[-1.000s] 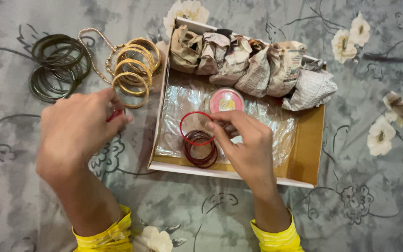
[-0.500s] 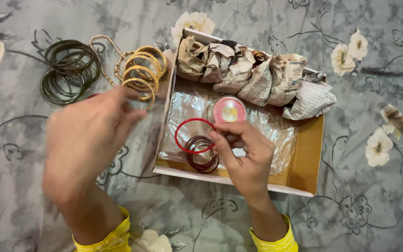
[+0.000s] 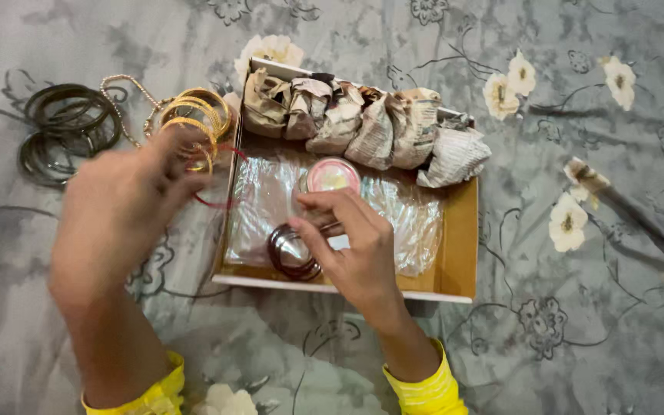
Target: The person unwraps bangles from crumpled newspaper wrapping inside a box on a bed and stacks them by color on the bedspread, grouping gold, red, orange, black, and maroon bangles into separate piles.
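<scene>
Bangles — a dark red stack lies in the cardboard box under the right hand, whose fingers pinch its rim; the left hand, blurred, holds one thin red bangle beside the box; farther off lie gold bangles, dark green bangles and newspaper-wrapped bundles.

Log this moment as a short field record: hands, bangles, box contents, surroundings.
left hand: raised over the cloth, fingers pinching a thin red bangle beside the box's left edge
right hand: inside the cardboard box, fingers on a stack of dark maroon bangles
box contents: clear plastic sheet, round pink container, newspaper-wrapped bundles along the far wall
outside box: gold bangles, dark green bangles, bead chain
surface: grey floral cloth
</scene>
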A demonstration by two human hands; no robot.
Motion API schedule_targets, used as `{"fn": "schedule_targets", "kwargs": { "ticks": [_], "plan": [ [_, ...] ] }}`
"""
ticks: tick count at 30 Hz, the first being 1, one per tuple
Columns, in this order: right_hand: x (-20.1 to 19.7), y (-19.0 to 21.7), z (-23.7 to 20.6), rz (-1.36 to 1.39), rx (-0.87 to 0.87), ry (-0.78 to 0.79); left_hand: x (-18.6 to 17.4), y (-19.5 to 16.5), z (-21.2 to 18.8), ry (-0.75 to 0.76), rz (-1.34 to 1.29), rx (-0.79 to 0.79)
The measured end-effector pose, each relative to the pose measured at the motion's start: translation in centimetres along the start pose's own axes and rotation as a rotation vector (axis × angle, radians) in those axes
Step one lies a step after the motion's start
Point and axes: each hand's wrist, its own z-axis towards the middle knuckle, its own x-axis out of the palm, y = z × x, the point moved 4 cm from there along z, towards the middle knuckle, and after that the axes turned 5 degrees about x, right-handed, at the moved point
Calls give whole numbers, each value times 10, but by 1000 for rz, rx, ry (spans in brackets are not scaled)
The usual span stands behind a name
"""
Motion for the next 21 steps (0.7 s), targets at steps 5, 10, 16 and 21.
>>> {"fn": "schedule_targets", "kwargs": {
  "ticks": [5, 10, 16, 21],
  "plan": [
    [-5, -4, 8, -44, -38, -52, -9, 43, -1, -211, -47, -55],
    [-6, -14, 14, 12, 51, -15, 11, 94, -23, -204, -34, -245],
    [8, -13, 9, -266, -104, 407, 18, 107, -41, -191, 462, -304],
    [18, -15, 0, -219, -127, 557, 10, 55, -33, -251, 436, -338]
  ]
}}
